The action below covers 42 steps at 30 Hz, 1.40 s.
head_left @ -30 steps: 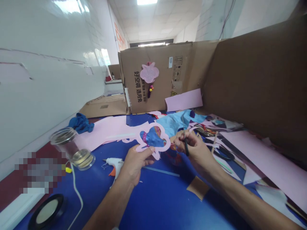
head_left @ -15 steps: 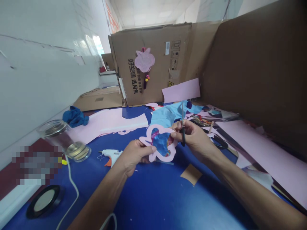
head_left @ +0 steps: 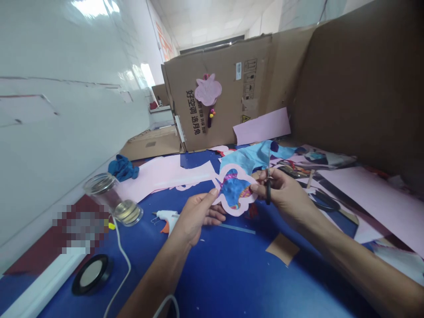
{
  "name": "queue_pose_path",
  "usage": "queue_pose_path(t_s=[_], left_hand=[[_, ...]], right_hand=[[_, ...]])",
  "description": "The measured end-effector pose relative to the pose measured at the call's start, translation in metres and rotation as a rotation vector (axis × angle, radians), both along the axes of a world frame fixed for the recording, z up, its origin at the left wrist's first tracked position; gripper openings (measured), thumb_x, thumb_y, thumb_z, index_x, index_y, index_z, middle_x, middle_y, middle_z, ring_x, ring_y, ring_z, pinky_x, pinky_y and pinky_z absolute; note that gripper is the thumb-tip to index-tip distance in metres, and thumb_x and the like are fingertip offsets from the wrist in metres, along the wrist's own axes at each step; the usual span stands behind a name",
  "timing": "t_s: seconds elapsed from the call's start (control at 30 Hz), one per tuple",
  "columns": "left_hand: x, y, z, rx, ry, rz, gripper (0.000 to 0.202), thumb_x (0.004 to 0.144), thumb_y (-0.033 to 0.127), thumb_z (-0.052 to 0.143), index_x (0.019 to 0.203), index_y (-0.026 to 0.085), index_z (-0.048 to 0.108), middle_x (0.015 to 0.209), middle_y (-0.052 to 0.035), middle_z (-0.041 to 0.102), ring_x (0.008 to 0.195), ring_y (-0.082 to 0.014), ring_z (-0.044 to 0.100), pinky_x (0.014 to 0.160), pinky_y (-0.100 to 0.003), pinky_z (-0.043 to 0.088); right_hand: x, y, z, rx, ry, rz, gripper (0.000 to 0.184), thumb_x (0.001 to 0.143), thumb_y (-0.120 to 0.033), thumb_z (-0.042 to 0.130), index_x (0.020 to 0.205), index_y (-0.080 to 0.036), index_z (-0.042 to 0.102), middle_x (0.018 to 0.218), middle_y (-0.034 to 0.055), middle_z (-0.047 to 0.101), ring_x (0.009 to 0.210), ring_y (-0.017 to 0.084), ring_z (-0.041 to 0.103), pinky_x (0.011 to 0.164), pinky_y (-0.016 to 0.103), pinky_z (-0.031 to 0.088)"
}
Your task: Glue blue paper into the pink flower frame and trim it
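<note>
"Head view: what am I holding?"

"A pink paper cutout [head_left: 233, 190] with a blue centre, raised above the blue desk [head_left: 215, 278], between your hands."

"And my fingers?"

"The fingers of your left hand [head_left: 198, 216] pinch the cutout's left edge. The fingers of your right hand [head_left: 281, 194] close around black-handled scissors [head_left: 268, 190], blades upright, right against its right edge."

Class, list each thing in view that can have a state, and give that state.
left hand, holding the pink flower cutout
pink flower cutout, blue-patterned centre
right hand, gripping scissors
scissors, upright, blades pointing up
hot glue gun, lying down
glass jar, lying on its side
</note>
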State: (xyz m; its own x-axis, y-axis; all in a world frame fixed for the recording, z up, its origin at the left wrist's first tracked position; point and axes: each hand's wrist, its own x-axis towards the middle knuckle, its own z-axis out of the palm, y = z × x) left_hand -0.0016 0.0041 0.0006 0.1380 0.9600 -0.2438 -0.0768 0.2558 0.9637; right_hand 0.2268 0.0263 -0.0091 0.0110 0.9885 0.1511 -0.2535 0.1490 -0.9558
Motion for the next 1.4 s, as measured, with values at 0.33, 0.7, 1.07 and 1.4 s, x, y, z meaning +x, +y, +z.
queue_pose_path(t_s=[0.33,0.7,1.07,1.4], left_hand=[[0.002,-0.001,0.0,0.06,-0.043,0.064,0.059,0.08,0.071,0.075,0.085,0.012,0.072,0.08,-0.0119,0.077,0.062,-0.0177,0.074,0.055,-0.024,0.057],[0.001,-0.002,0.0,0.119,-0.013,0.045,0.046,0.084,0.059,0.077,0.085,0.013,0.072,0.08,-0.0113,0.078,0.064,-0.0157,0.073,0.058,-0.022,0.054],[-0.003,0.002,-0.006,0.205,0.037,0.085,0.034,0.082,0.049,0.079,0.083,0.015,0.074,0.081,-0.0076,0.077,0.067,-0.0145,0.071,0.061,-0.022,0.053],[0.004,0.001,0.0,0.251,-0.167,0.185,0.038,0.068,0.045,0.091,0.089,0.015,0.077,0.08,-0.005,0.077,0.071,-0.0171,0.07,0.069,-0.029,0.058]], right_hand=[[0.002,0.0,-0.003,0.058,-0.028,-0.062,0.046,0.065,-0.038,0.099,0.087,-0.025,0.061,0.087,-0.0002,0.07,0.071,0.019,0.069,0.062,0.03,0.052],[0.004,0.006,-0.008,0.079,-0.02,-0.097,0.045,0.066,-0.038,0.098,0.088,-0.026,0.062,0.082,-0.0022,0.066,0.071,0.017,0.064,0.064,0.029,0.05],[-0.002,0.0,-0.002,0.071,0.019,-0.07,0.044,0.068,-0.037,0.097,0.088,-0.025,0.06,0.084,-0.0034,0.066,0.07,0.015,0.064,0.066,0.028,0.052],[-0.009,-0.003,-0.013,0.042,0.045,0.036,0.045,0.069,-0.035,0.097,0.09,-0.025,0.059,0.083,-0.0041,0.06,0.071,0.015,0.058,0.058,0.026,0.049]])
